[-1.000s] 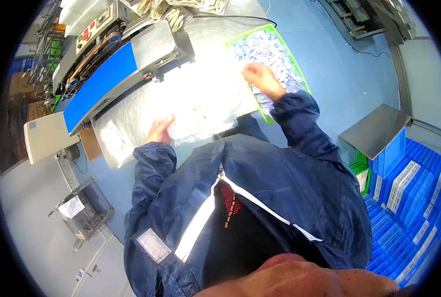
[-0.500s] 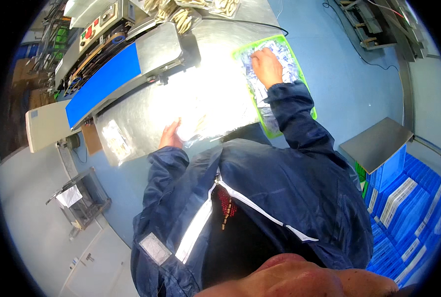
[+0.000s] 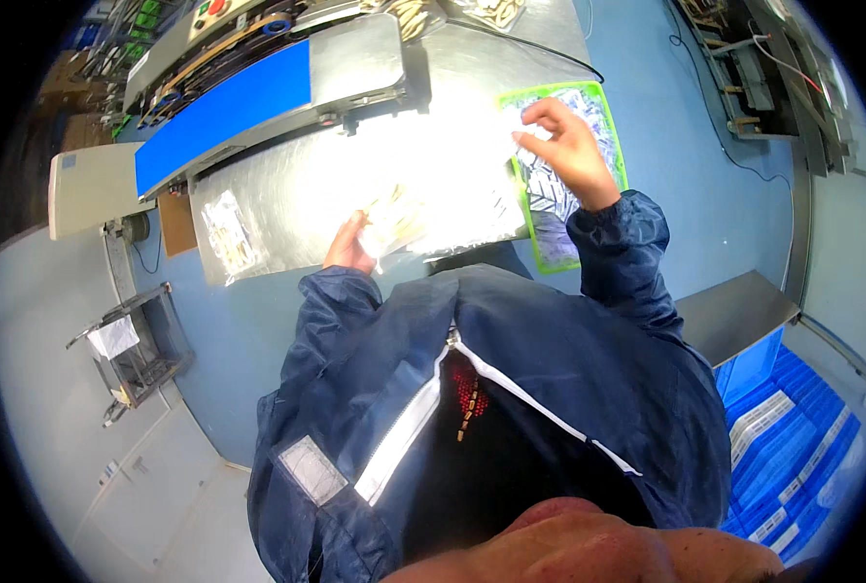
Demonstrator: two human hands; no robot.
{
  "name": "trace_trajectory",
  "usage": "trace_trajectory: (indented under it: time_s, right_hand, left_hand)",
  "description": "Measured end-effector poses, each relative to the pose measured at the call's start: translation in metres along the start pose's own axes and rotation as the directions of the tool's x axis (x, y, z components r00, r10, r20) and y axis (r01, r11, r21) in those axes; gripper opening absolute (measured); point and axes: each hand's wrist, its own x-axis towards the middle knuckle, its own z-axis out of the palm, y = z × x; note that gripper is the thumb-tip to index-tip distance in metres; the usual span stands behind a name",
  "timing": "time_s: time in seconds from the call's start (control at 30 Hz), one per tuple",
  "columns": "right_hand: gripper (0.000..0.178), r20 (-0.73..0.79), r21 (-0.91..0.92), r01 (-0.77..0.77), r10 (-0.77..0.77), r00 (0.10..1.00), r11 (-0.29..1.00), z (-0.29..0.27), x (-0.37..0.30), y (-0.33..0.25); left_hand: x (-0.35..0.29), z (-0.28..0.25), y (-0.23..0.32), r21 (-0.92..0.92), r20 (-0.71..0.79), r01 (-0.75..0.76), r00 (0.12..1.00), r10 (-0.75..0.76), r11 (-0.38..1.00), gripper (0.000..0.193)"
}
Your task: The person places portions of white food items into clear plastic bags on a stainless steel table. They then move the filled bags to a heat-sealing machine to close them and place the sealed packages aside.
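Observation:
My left hand (image 3: pixel 351 245) is at the table's near edge, its fingers closed on the side of a clear plastic bag (image 3: pixel 394 216) that holds pale, finger-shaped pieces. Glare washes out much of the bag. Over the green crate (image 3: pixel 620 146) my right hand (image 3: pixel 577 154) is raised, thumb and fingers curled around a small white packet (image 3: pixel 514 124) that is nearly lost in the bright light. Inside the crate lie many small white-and-blue packets (image 3: pixel 554 199).
A machine with a blue belt (image 3: pixel 229 115) stands along the table's far left. Another filled bag (image 3: pixel 227 238) lies at the table's left end, and more bags (image 3: pixel 412 17) sit at the back. Blue crates (image 3: pixel 783 447) are stacked at lower right.
My right hand has lifted from among the packets in the crate, a white one now at its fingertips. The bag by my left hand shows more clearly. The whole view has shifted slightly.

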Motion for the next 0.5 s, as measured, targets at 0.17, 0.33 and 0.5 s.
trace_trajectory:
  time_s: [0.17,0.33,0.5]
  right_hand:
    - [0.027,0.479,-0.462,0.453,-0.215,0.851,0.763,0.048,-0.002,-0.055]
    - [0.027,0.436,-0.468,0.308,-0.086,0.896,0.828,0.087,-0.009,-0.071]
    - [0.02,0.532,-0.495,0.323,-0.012,0.847,0.806,0.107,0.0,-0.03]
  left_hand:
    - [-0.002,-0.006,0.001,-0.088,0.231,0.045,0.973,-0.023,0.995,0.057]
    - [-0.009,-0.032,-0.011,-0.252,0.181,0.043,0.983,0.004,0.967,0.058]
    - [-0.013,-0.043,-0.01,-0.262,0.218,0.082,0.976,-0.024,0.962,0.059]
